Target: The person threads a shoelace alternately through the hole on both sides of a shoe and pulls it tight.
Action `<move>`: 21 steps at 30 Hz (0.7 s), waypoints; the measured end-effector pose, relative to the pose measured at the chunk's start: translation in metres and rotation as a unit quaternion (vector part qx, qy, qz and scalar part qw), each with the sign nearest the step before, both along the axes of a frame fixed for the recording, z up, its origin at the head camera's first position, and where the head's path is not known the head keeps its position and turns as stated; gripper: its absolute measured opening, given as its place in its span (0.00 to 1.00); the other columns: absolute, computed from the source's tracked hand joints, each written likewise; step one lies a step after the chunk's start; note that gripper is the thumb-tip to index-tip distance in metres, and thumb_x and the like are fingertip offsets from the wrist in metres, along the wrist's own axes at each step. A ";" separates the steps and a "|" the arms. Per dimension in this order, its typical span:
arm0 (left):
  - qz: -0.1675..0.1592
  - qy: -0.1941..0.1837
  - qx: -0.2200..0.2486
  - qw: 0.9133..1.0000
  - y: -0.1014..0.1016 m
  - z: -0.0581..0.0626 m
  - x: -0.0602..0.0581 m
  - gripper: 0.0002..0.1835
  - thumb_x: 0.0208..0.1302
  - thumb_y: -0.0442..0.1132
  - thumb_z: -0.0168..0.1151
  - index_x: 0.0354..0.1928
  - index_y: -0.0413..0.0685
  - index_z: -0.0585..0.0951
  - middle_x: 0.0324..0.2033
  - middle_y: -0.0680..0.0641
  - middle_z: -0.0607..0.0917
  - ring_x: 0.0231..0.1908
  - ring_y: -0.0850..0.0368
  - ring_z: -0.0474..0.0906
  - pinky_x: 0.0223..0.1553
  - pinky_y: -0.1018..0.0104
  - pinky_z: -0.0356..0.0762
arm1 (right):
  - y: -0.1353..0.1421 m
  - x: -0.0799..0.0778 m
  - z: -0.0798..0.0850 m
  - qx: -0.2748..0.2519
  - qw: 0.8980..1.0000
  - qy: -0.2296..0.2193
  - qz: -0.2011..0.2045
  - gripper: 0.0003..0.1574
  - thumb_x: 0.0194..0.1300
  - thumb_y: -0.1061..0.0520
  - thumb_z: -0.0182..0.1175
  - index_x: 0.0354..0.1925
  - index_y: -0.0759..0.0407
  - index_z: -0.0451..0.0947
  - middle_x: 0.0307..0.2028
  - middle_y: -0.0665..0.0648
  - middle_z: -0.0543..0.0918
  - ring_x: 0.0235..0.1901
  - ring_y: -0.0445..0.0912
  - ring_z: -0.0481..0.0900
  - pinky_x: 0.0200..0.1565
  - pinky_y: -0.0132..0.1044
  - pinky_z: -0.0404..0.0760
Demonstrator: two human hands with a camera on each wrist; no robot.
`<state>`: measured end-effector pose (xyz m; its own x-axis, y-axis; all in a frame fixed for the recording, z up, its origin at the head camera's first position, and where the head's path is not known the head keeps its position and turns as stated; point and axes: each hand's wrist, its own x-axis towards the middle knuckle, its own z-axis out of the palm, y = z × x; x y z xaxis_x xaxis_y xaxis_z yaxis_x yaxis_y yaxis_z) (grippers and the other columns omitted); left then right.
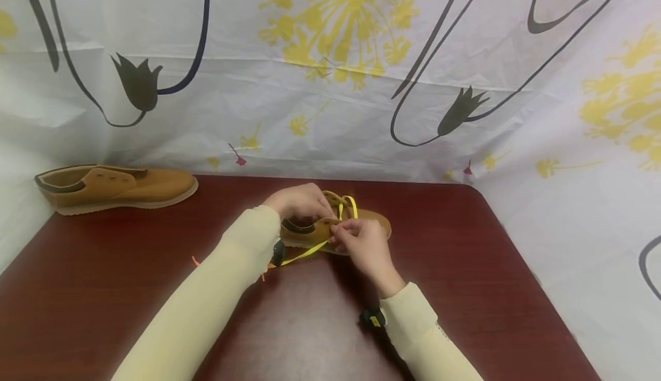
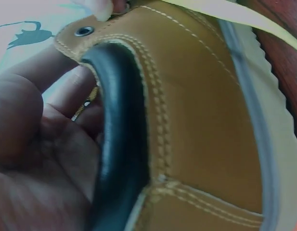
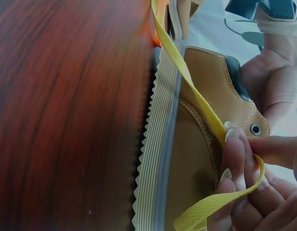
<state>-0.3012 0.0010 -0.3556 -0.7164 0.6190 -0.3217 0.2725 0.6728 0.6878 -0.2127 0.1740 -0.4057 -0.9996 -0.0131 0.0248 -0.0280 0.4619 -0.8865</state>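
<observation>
A tan lace-up shoe point(image 1: 376, 218) with a dark padded collar point(image 2: 120, 139) rests on the table, toe to the right. Yellow shoelace point(image 1: 352, 206) runs through its far eyelets. My left hand point(image 1: 302, 202) reaches into the shoe opening and grips the near eyelet flap, its fingers curled behind the leather; their tips are partly hidden. Beside the metal-ringed eyelet point(image 3: 255, 129), my right hand point(image 3: 254, 185) pinches the yellow lace between thumb and fingers. One length of that lace slants along the shoe's side, and another loops below the fingers.
A second tan shoe point(image 1: 119, 189) without visible laces stands at the table's back left corner. Orange lace point(image 1: 271, 265) shows beneath the left forearm. Patterned white cloth point(image 1: 330, 128) hangs behind the dark red table point(image 1: 304, 323) and along both sides.
</observation>
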 end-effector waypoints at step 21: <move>0.144 0.039 0.120 0.981 -0.004 -0.003 0.011 0.16 0.74 0.40 0.58 0.31 0.40 0.87 0.24 0.48 0.86 0.25 0.58 0.82 0.32 0.67 0.83 | 0.023 -0.005 0.021 -0.079 0.996 -0.015 0.037 0.16 0.73 0.56 0.60 0.48 0.68 0.84 0.35 0.65 0.89 0.27 0.43 0.86 0.36 0.38 0.87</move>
<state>-0.2901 -0.0034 -0.3590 -0.8898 0.4380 -0.1281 0.1531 0.5510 0.8203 -0.2177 0.1970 -0.3851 -0.9964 -0.0845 0.0023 -0.0288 0.3139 -0.9490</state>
